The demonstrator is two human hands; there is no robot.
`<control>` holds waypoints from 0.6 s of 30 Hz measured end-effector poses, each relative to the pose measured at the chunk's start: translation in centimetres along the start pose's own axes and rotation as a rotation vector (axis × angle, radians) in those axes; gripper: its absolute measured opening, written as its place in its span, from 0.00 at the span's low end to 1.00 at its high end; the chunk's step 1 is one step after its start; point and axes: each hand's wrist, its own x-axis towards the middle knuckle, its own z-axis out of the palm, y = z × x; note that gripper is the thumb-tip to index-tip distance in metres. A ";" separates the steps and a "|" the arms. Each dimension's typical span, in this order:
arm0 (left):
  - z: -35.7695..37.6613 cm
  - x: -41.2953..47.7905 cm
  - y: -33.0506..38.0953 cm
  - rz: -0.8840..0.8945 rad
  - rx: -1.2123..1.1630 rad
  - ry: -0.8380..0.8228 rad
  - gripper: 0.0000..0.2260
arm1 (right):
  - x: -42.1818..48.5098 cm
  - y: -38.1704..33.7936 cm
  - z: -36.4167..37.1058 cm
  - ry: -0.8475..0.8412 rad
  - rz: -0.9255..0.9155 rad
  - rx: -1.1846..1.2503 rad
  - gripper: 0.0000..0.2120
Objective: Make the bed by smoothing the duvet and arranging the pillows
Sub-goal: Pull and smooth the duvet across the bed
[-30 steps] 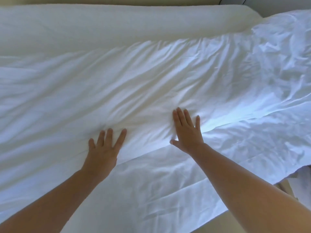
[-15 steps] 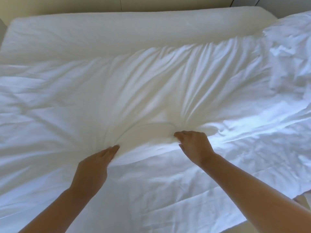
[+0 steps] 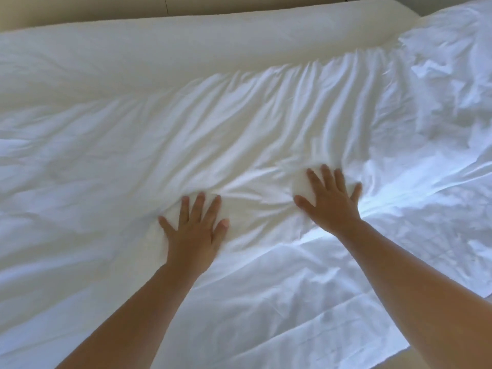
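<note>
A white duvet (image 3: 239, 134) lies creased across the bed and fills most of the view. My left hand (image 3: 193, 231) rests flat on it with fingers spread, palm down, near the middle. A little to the right and farther away, my right hand (image 3: 331, 201) also lies flat with fingers apart, pressing the cloth. Wrinkles fan out from both palms. At the far right the duvet is bunched into a rumpled heap (image 3: 447, 83). No pillow shows in this view.
Bare white mattress sheet (image 3: 159, 41) runs along the far side beyond the duvet's edge. A beige wall (image 3: 80, 6) stands behind the bed. The bed's near edge and a strip of tan floor (image 3: 466, 352) show at the bottom right.
Half a second ago both hands pinched the duvet and pulled it toward me. Now they have let go, opened flat and slid forward over the cloth.
</note>
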 end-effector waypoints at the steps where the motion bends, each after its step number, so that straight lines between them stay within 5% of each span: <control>1: 0.9 0.7 -0.1 -0.024 0.023 -0.032 0.32 | 0.4 0.9 0.7 -0.068 0.055 0.018 0.39; 7: 3.0 2.3 -1.0 -0.068 0.068 -0.302 0.31 | 2.0 0.4 2.4 -0.336 0.122 0.003 0.44; 10: 0.8 3.2 -1.0 -0.054 -0.024 -0.397 0.32 | 2.5 -3.0 0.4 -0.308 0.201 -0.212 0.41; 14: -1.4 -1.2 -2.9 0.004 0.015 -0.181 0.28 | -1.3 -12.6 2.5 -0.036 0.024 -0.109 0.32; 18: -2.3 -8.1 -11.1 -0.227 0.106 0.037 0.28 | -7.4 -22.2 5.9 0.119 -0.324 0.107 0.30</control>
